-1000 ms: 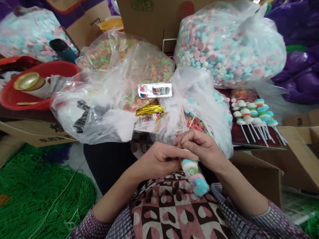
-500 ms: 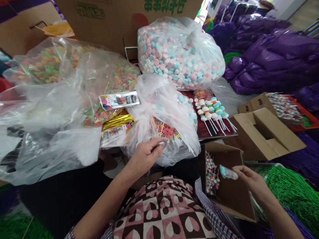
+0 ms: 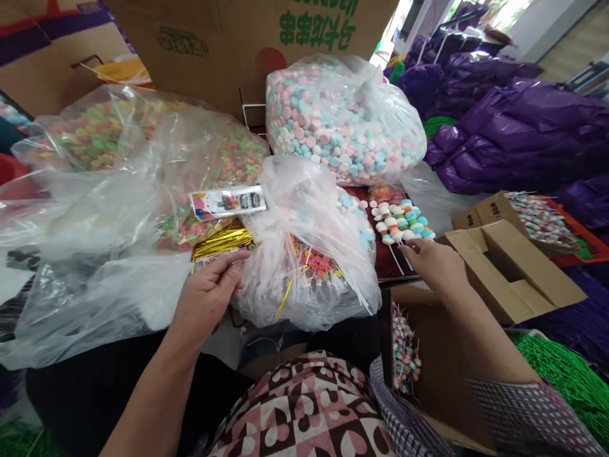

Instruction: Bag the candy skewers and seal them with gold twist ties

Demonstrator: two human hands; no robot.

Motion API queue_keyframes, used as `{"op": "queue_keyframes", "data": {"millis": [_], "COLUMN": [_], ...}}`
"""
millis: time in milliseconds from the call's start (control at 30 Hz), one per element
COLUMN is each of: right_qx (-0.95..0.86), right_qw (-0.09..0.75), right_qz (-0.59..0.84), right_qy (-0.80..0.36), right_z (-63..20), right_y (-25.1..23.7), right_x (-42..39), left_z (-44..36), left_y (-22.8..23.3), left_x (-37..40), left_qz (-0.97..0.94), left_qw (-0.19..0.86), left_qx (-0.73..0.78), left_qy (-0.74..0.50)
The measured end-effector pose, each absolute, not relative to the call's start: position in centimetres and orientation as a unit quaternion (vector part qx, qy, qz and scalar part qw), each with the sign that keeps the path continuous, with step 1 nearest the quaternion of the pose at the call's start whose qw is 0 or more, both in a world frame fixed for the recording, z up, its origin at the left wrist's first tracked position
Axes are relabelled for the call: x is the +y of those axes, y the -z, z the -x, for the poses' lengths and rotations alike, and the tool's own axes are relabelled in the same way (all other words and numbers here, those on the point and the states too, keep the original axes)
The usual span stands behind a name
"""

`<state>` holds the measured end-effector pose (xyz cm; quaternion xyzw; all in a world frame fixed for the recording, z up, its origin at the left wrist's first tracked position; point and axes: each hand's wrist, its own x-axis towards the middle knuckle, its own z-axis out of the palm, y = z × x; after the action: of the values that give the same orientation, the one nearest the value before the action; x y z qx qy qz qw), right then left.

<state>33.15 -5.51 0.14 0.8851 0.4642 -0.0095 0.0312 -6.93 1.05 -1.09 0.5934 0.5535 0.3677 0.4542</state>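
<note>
The dark red surface (image 3: 383, 265) carries a cluster of candy skewers (image 3: 398, 222), sticks (image 3: 396, 259) toward its near edge; a crumpled clear bag (image 3: 304, 197) beside them, overhanging that edge; and a bulging bag of pastel candies (image 3: 340, 127) farther back.

At the back, a big brown carton (image 3: 228, 70) with green characters and a reddish round mark. To its left, another carton (image 3: 38, 41) banded in purple, with a yellow basket (image 3: 126, 72) between the two, only partly in view. At the left edge, part of a red vessel (image 3: 14, 174), cut off by the frame. Along the right, glossy purple bundles (image 3: 518, 136) heaped together, a small green coil (image 3: 432, 125) tucked against their near-left side. Nearer, an open-flapped carton (image 3: 556, 289), tilted. Beside it, dark purple strands (image 3: 564, 317); below those, a shiny green heap of strands (image 3: 559, 362). Beyond, a pale wall (image 3: 537, 47).
</note>
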Motion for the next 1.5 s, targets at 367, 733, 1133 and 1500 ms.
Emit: {"op": "queue_keyframes", "data": {"millis": [367,733,1133,1500], "right_qx": [0.451,0.596,0.503,0.365], "right_qw": [-0.227,-0.328,-0.325,-0.502], "right_qz": [-0.862,-0.62,-0.588,-0.552], "right_qy": [0.045,0.391,0.544,0.558], "right_z": [-33.6,-18.9,-14.0,-15.0], "right_y": [1.1,-0.6,2.2,1.6], "right_x": [-5.8,-8.8,-8.9,-8.7], "left_z": [7.6,2.1,3.5,8.7], "left_y": [2.6,2.0,2.6,4.6], "left_x": [1.9,-1.0,-1.0,4.1], "left_qz": [-0.556,-0.594,-0.611,-0.692], "left_qw": [0.481,0.547,0.496,0.064], "left_qx": [0.555,0.376,0.402,0.699], "left_qy": [-0.389,-0.454,-0.468,-0.167]}}
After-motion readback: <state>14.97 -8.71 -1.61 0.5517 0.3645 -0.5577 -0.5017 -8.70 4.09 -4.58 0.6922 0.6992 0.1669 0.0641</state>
